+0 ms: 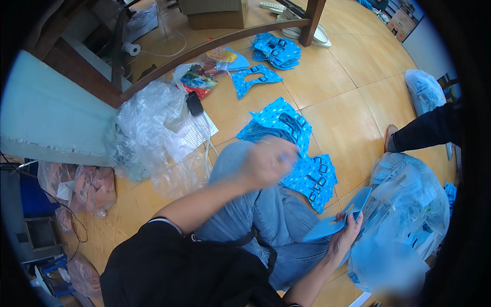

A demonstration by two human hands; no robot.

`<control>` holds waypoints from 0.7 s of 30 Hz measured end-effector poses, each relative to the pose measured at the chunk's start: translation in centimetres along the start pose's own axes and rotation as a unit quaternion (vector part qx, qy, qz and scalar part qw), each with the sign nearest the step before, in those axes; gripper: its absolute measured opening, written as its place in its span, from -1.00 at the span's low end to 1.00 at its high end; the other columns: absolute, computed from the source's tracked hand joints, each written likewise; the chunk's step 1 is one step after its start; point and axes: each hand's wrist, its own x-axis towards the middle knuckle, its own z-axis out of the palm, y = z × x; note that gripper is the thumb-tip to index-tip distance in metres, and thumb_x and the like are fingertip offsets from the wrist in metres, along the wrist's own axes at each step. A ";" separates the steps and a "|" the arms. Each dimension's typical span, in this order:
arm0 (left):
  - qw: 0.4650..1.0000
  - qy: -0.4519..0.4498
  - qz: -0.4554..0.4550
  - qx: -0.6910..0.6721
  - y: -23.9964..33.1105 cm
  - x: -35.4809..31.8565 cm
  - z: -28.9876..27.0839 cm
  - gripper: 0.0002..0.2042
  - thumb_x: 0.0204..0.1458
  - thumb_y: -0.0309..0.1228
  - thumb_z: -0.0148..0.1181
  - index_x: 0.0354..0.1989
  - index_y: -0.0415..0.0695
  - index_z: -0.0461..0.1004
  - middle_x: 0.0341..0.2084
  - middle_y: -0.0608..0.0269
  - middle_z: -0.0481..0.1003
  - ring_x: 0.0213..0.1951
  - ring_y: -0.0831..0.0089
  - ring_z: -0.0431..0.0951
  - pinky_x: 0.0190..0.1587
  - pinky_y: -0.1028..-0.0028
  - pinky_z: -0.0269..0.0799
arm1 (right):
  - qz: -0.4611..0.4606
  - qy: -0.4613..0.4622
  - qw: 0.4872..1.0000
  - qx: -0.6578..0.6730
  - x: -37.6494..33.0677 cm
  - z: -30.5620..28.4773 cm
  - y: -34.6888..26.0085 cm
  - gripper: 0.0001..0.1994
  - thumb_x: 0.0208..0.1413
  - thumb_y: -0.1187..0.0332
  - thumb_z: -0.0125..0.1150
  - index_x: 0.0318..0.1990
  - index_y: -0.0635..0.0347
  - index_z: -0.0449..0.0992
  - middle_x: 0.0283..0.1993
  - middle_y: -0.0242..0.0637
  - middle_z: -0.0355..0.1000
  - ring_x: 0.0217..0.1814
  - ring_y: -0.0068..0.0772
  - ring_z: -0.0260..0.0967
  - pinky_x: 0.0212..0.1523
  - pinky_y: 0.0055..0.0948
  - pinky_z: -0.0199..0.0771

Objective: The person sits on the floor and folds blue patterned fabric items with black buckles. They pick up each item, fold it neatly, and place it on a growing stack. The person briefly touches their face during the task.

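Blk shirt (158, 268) cropped; L hand (271, 159) blurred, can't tell grip; R hand (344, 235) gripping blue pc (321, 229).

Head cam (L of pair), wide fisheye: mtd. on wearer's head, facing steeply down. Near FOV: L hand (271, 159), R hand (346, 233), jeans (227, 217). Far FOV: tiled floor (335, 110).

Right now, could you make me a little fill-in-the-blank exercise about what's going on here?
1. The hand holding the flat blue piece is the person's ____ one.
2. The left hand looks ____ rather than sharp.
3. The person's shirt is coloured ____.
4. The bulging bag nearest that piece is see-through ____.

Missing words: right; blurred; black; plastic.
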 end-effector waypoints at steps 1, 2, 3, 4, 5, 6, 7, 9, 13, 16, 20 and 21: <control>0.981 0.026 -0.180 -0.062 -1.5 -2.0 -2.7 -0.92 0.11 -0.45 0.12 -0.38 -0.19 0.48 -0.27 0.13 0.58 -0.27 0.39 0.56 -0.15 0.40 0.44 | 0.017 -0.008 1.000 -0.019 -0.6 -0.5 0.2 -0.60 0.13 0.43 0.17 0.12 0.22 0.29 -0.26 -0.34 0.38 -0.27 -0.49 0.36 -0.19 -0.41 0.43; 0.976 0.106 -0.189 -0.014 -4.3 -2.6 -4.6 -0.90 0.15 -0.45 0.10 -0.33 -0.21 0.48 -0.33 0.19 0.56 -0.28 0.51 0.53 -0.16 0.46 0.43 | 0.024 -0.028 0.999 -0.020 -1.3 -0.7 0.5 -0.61 0.14 0.43 0.17 0.12 0.22 0.29 -0.26 -0.34 0.38 -0.27 -0.49 0.37 -0.21 -0.43 0.44; 0.949 0.140 -0.279 -0.041 -7.1 -3.7 -6.8 -0.90 0.14 -0.46 0.11 -0.27 -0.24 0.48 -0.36 0.23 0.56 -0.28 0.56 0.52 -0.18 0.51 0.42 | 0.033 -0.036 0.999 -0.018 -2.1 -0.8 0.9 -0.62 0.15 0.42 0.16 0.12 0.22 0.29 -0.26 -0.33 0.38 -0.27 -0.49 0.37 -0.23 -0.44 0.44; 0.933 0.119 -0.339 0.037 -9.8 -4.8 -8.6 -0.89 0.14 -0.46 0.12 -0.26 -0.24 0.49 -0.35 0.22 0.56 -0.29 0.55 0.52 -0.21 0.51 0.42 | 0.045 -0.047 0.998 -0.012 -2.7 -0.8 1.2 -0.62 0.16 0.42 0.15 0.12 0.22 0.29 -0.26 -0.32 0.38 -0.27 -0.49 0.37 -0.25 -0.46 0.44; 0.909 0.097 -0.394 0.101 -12.2 -6.0 -9.7 -0.88 0.13 -0.45 0.12 -0.24 -0.23 0.50 -0.34 0.20 0.56 -0.30 0.54 0.53 -0.23 0.51 0.43 | 0.068 -0.038 0.996 -0.032 -3.2 -0.6 1.5 -0.62 0.17 0.44 0.12 0.14 0.22 0.28 -0.25 -0.30 0.39 -0.26 -0.50 0.38 -0.25 -0.50 0.46; 0.920 0.089 -0.365 0.114 -14.1 -7.4 -10.2 -0.87 0.12 -0.44 0.12 -0.23 -0.22 0.50 -0.35 0.15 0.57 -0.29 0.44 0.56 -0.21 0.46 0.45 | 0.055 -0.045 0.996 -0.055 -3.6 -0.3 1.8 -0.61 0.18 0.44 0.12 0.15 0.22 0.27 -0.24 -0.29 0.39 -0.26 -0.50 0.39 -0.24 -0.50 0.46; 0.916 0.069 -0.375 0.122 -15.7 -8.7 -10.5 -0.85 0.10 -0.42 0.13 -0.22 -0.22 0.49 -0.35 0.11 0.57 -0.28 0.35 0.58 -0.20 0.41 0.46 | 0.042 -0.051 0.995 -0.078 -4.0 0.0 2.2 -0.61 0.18 0.45 0.11 0.16 0.22 0.27 -0.23 -0.29 0.40 -0.25 -0.51 0.39 -0.22 -0.50 0.47; 0.907 0.014 -0.396 0.145 -18.3 -10.2 -10.4 -0.80 0.05 -0.37 0.16 -0.19 -0.19 0.50 -0.35 0.07 0.57 -0.22 0.18 0.58 -0.12 0.30 0.46 | 0.031 -0.066 0.992 -0.101 -4.4 0.6 2.6 -0.60 0.19 0.46 0.12 0.18 0.25 0.27 -0.19 -0.28 0.41 -0.23 -0.53 0.39 -0.17 -0.49 0.48; 0.851 0.033 -0.360 0.382 -20.3 -11.4 -8.9 -0.73 0.01 -0.26 0.21 -0.17 -0.12 0.53 -0.19 0.12 0.50 -0.03 0.17 0.44 0.05 0.23 0.30 | 0.040 -0.042 0.990 -0.125 -5.0 1.3 3.1 -0.66 0.25 0.38 0.07 0.13 0.27 0.33 -0.23 -0.28 0.42 -0.25 -0.51 0.39 -0.19 -0.49 0.46; 0.824 0.107 -0.367 0.418 -20.7 -12.0 -8.1 -0.70 -0.02 -0.20 0.24 -0.15 -0.10 0.54 -0.08 0.17 0.44 0.06 0.19 0.35 0.12 0.20 0.17 | 0.033 -0.057 0.988 -0.138 -5.5 1.3 3.1 -0.68 0.29 0.30 0.01 0.11 0.27 0.36 -0.28 -0.30 0.42 -0.27 -0.50 0.39 -0.20 -0.48 0.43; 0.825 0.149 -0.366 0.404 -21.3 -13.0 -7.8 -0.69 -0.04 -0.19 0.28 -0.16 -0.07 0.55 -0.06 0.22 0.42 0.06 0.22 0.33 0.14 0.20 0.13 | 0.020 -0.074 0.984 -0.159 -5.9 1.6 3.1 -0.67 0.31 0.26 -0.02 0.11 0.26 0.37 -0.33 -0.33 0.39 -0.30 -0.51 0.38 -0.21 -0.48 0.41; 0.825 0.159 -0.364 0.401 -21.5 -13.2 -7.7 -0.70 -0.04 -0.19 0.29 -0.17 -0.06 0.56 -0.08 0.23 0.43 0.05 0.22 0.34 0.13 0.20 0.13 | 0.019 -0.074 0.983 -0.166 -5.9 1.8 3.1 -0.67 0.31 0.26 -0.03 0.11 0.25 0.37 -0.33 -0.34 0.39 -0.30 -0.52 0.37 -0.22 -0.49 0.41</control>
